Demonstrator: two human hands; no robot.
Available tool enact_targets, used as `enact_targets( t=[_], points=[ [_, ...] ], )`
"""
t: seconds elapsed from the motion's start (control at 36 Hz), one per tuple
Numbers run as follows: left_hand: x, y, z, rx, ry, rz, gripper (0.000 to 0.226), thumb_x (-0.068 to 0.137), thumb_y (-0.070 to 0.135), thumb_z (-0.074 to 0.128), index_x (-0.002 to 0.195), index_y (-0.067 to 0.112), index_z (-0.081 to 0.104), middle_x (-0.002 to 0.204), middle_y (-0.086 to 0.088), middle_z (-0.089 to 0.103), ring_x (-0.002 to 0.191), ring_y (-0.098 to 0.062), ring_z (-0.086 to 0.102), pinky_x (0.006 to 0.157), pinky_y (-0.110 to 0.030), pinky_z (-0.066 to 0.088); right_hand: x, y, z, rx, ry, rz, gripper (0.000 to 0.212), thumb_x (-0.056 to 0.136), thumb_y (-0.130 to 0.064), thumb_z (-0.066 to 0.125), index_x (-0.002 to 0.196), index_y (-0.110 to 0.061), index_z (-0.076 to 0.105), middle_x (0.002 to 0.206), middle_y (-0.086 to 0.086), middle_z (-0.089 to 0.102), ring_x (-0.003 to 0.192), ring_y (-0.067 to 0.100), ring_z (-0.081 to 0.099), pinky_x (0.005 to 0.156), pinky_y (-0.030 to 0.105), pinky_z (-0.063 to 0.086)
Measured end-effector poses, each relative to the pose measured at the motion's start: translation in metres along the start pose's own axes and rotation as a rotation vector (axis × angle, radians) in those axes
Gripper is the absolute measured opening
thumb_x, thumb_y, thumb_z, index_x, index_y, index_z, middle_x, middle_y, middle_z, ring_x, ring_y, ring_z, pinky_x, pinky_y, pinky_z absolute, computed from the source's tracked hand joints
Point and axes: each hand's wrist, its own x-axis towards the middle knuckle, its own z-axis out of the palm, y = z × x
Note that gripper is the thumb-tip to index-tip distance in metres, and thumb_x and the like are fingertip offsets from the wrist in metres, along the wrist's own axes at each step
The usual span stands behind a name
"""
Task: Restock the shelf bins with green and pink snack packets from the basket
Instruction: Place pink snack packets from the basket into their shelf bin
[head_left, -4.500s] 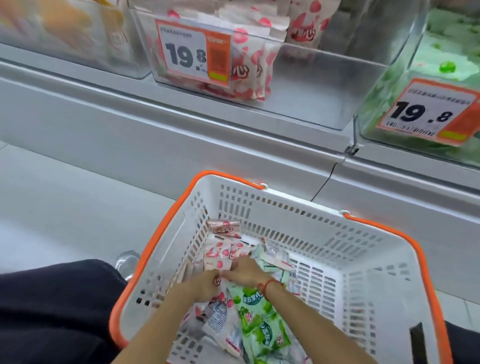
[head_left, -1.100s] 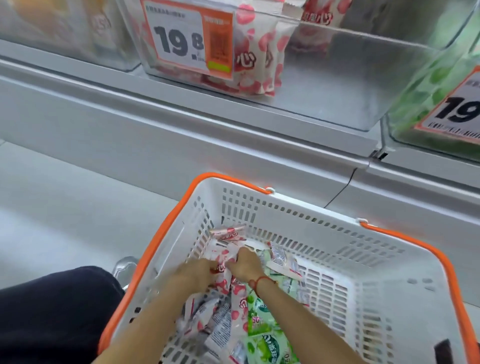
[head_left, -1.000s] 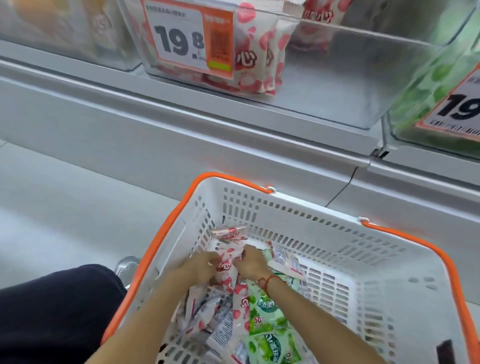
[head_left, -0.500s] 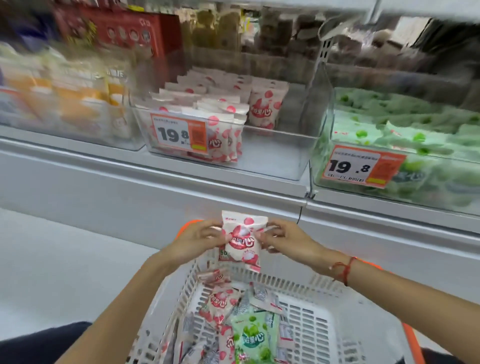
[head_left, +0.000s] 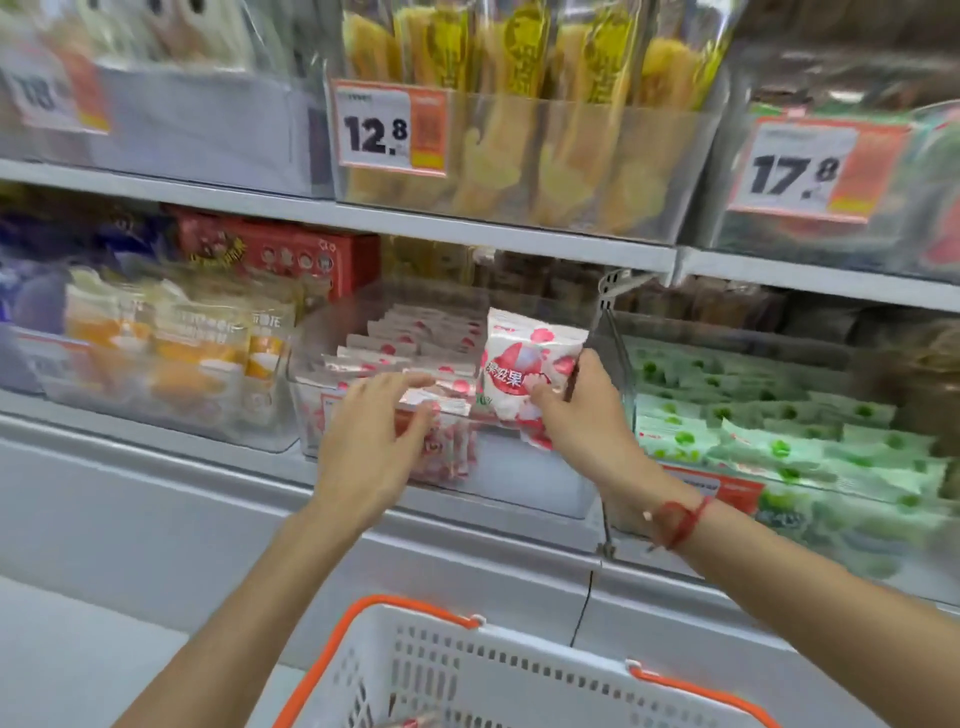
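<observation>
My right hand (head_left: 582, 415) grips a pink-and-white snack packet (head_left: 524, 364) upright at the front right of the clear pink bin (head_left: 530, 483). My left hand (head_left: 374, 441) reaches over the bin's front edge, fingers stretched onto the pink packets (head_left: 415, 338) standing in rows inside. The green bin (head_left: 841, 525) to the right holds many green packets (head_left: 779, 431). The white basket with an orange rim (head_left: 467, 670) sits low in front; its contents are mostly out of frame.
An orange-packet bin (head_left: 171, 364) stands left of the pink bin. The upper shelf carries bins tagged 12.8 (head_left: 392, 130) and 17.8 (head_left: 810, 171). A metal divider bracket (head_left: 608, 312) separates the pink and green bins. Grey shelf base below.
Both hands lifted a pink packet out of the basket and up to the pink bin. The left hand let go and now reaches onto the rows; my view tilted upward.
</observation>
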Motion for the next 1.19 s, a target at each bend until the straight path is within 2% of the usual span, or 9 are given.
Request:
enact_targets(
  t=[0.17,0.36,0.44,0.58,0.72,0.83,1.0,1.14,1.19],
  points=[
    [0.007,-0.03,0.018,0.283,-0.059,0.148,0.041,0.092,0.034,0.035,0.121,0.023,0.061,0.119,0.006,0.062,0.112,-0.019,0.051,0.095,-0.029,0.024,0.06,-0.001,0.015,-0.282,0.104,0.089,0.028,0.096,-0.02,0.047,0.118,-0.007,0.038,0.127,0.016,0.054,0.117,0.037,0.052,0.082,0.039,0.042],
    [0.001,-0.039,0.026,0.286,-0.023,0.198,0.04,0.091,0.032,0.034,0.12,0.02,0.059,0.118,0.003,0.06,0.112,-0.019,0.045,0.1,-0.031,0.023,0.109,0.024,0.04,-0.351,-0.224,0.258,0.033,0.094,-0.002,0.047,0.124,0.008,0.053,0.131,0.024,0.053,0.12,0.036,0.052,0.085,0.03,0.049],
    [0.0,-0.04,0.028,0.281,-0.009,0.2,0.037,0.092,0.03,0.037,0.121,0.021,0.058,0.118,0.004,0.058,0.113,-0.017,0.04,0.102,-0.032,0.022,0.119,0.031,0.05,-0.155,-0.312,0.337,0.041,0.095,0.005,0.041,0.136,0.01,0.04,0.142,0.025,0.042,0.13,0.037,0.041,0.049,0.005,0.044],
    [0.001,-0.04,0.031,0.273,-0.009,0.181,0.035,0.092,0.029,0.037,0.121,0.022,0.057,0.118,0.005,0.057,0.114,-0.016,0.038,0.105,-0.033,0.02,0.137,0.045,0.059,-0.383,-0.23,0.429,0.035,0.097,-0.005,0.043,0.129,0.005,0.051,0.133,0.016,0.051,0.123,0.032,0.049,0.097,0.03,0.043],
    [-0.002,-0.039,0.034,0.267,-0.013,0.153,0.038,0.092,0.029,0.033,0.123,0.021,0.055,0.122,0.004,0.054,0.119,-0.017,0.038,0.112,-0.034,0.015,0.143,0.052,0.061,-0.16,-0.341,0.594,0.014,0.099,-0.006,0.043,0.087,-0.006,0.051,0.087,0.012,0.059,0.057,0.017,0.06,0.033,0.019,0.045],
    [-0.002,-0.039,0.035,0.263,-0.01,0.148,0.037,0.093,0.027,0.035,0.123,0.02,0.054,0.124,0.004,0.053,0.12,-0.017,0.036,0.112,-0.035,0.016,0.136,0.053,0.062,0.041,-0.387,0.683,0.029,0.1,-0.001,0.034,0.072,-0.007,0.041,0.072,0.008,0.044,0.052,0.018,0.05,0.029,0.018,0.041],
    [-0.002,-0.04,0.036,0.271,-0.021,0.159,0.038,0.094,0.029,0.031,0.125,0.019,0.052,0.126,0.003,0.052,0.121,-0.017,0.036,0.111,-0.033,0.014,0.132,0.044,0.054,0.049,-0.416,0.677,0.006,0.095,-0.006,0.05,0.095,-0.003,0.055,0.095,0.012,0.062,0.068,0.016,0.056,0.056,0.019,0.054],
    [-0.001,-0.042,0.031,0.268,-0.084,0.161,0.045,0.098,0.03,0.031,0.141,0.02,0.038,0.145,0.002,0.039,0.134,-0.016,0.026,0.115,-0.029,0.002,0.113,0.029,0.044,-0.001,-0.39,0.515,0.009,0.095,-0.002,0.047,0.097,-0.003,0.056,0.111,0.012,0.063,0.119,0.026,0.055,0.088,0.032,0.048],
    [-0.002,-0.038,0.027,0.253,-0.075,0.19,0.047,0.099,0.023,0.042,0.145,0.018,0.033,0.149,0.001,0.033,0.138,-0.015,0.021,0.117,-0.031,0.002,0.104,0.024,0.042,-0.123,-0.322,0.382,0.036,0.092,-0.012,0.054,0.126,0.002,0.049,0.132,0.015,0.052,0.124,0.031,0.05,0.099,0.036,0.044]
  ],
)
